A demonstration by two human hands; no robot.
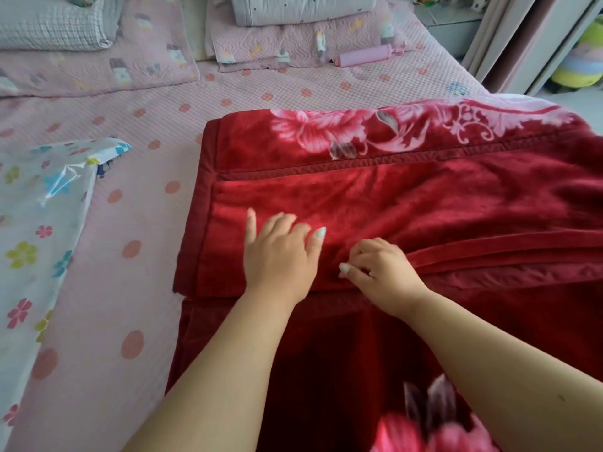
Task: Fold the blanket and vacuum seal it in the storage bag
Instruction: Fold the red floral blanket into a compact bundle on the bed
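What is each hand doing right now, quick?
Left hand: open, fingers spread flat on the red blanket.
Right hand: fingers curled, pinching a fold of the blanket.

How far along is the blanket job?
Done: blanket partly folded on the bed. In hand: left hand lies flat on it, right hand pinches a fold. Left: finish folding, bag it; bag lies flat alongside, pump untouched.

text: none legible | labels: none | brands: none | numbers: none
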